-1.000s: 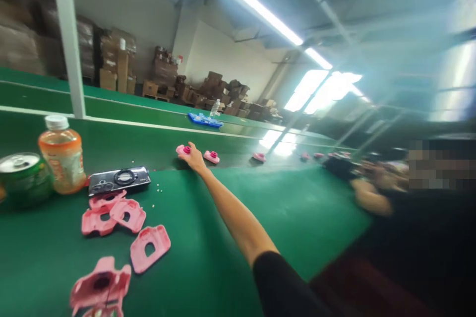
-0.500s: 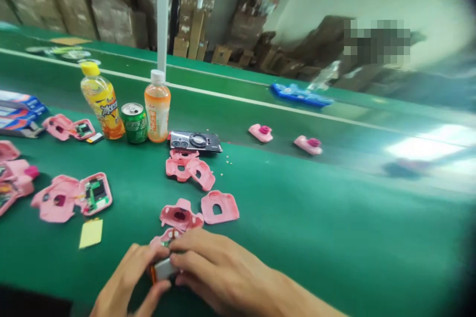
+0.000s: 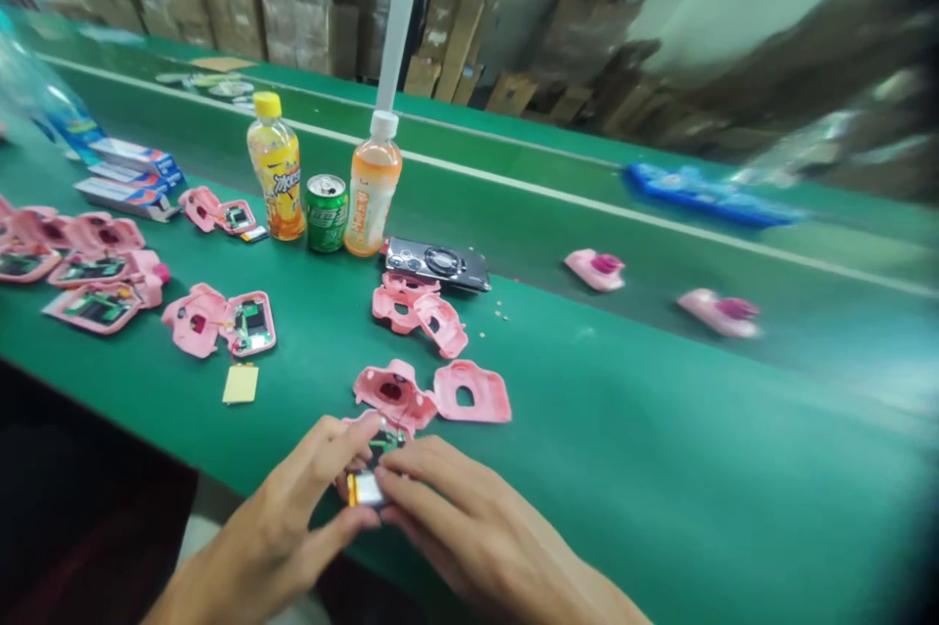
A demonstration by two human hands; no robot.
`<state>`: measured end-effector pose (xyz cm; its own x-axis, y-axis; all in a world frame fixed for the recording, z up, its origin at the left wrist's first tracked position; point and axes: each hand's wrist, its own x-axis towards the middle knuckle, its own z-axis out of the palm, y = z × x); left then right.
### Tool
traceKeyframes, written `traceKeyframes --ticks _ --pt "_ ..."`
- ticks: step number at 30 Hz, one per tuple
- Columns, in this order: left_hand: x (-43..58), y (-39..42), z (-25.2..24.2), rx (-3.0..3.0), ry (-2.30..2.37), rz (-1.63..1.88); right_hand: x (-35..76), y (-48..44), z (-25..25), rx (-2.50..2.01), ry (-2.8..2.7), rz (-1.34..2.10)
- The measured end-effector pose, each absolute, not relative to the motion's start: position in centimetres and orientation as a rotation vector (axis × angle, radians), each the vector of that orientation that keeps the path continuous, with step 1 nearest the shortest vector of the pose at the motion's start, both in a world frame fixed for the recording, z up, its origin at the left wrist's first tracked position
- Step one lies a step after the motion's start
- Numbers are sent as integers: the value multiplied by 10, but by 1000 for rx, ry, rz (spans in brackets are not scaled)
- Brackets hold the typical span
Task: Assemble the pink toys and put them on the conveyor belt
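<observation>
Lying between fingertips (image 3: 365,516): silver pack (image 3: 369,489)

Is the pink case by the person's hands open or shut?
Open. The pink case lies unfolded, its hollow inside showing, and the green circuit board is uncovered near the silver battery.

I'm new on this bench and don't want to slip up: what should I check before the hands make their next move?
1. Battery held: ok, between the fingers of the left hand and the right hand.
2. Circuit board fully visible: not ok, fingers partly cover it.
3. Wires firmly attached to the battery: cannot tell, fingers and blur hide the joins.
4. Drinks upright: ok, the yellow-capped bottle, green can and white-capped bottle stand beyond the hands.
5. Surface free of crumbs: not ok, pale crumbs lie near the phone.
</observation>
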<state>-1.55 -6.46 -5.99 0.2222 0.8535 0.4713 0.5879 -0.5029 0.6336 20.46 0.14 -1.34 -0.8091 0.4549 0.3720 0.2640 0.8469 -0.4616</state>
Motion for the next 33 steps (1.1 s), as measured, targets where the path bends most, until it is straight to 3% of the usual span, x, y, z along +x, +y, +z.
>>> traceKeyframes --ticks 3,9,16,26,33 --pt "-17 -67 -62 2174 1292 1219 208 4 -15 -577 -2431 674" --pt "-5 -65 -66 2212 1624 1271 213 8 -21 -625 -2347 771" --pt "4 -65 -72 2211 1594 1392 211 8 -30 -673 -2498 617" --pt "-1 -68 -85 2256 1675 1272 200 6 -30 -697 -2555 454" --pt "-14 -68 -86 2408 1463 1124 199 0 -22 -783 -2633 404"
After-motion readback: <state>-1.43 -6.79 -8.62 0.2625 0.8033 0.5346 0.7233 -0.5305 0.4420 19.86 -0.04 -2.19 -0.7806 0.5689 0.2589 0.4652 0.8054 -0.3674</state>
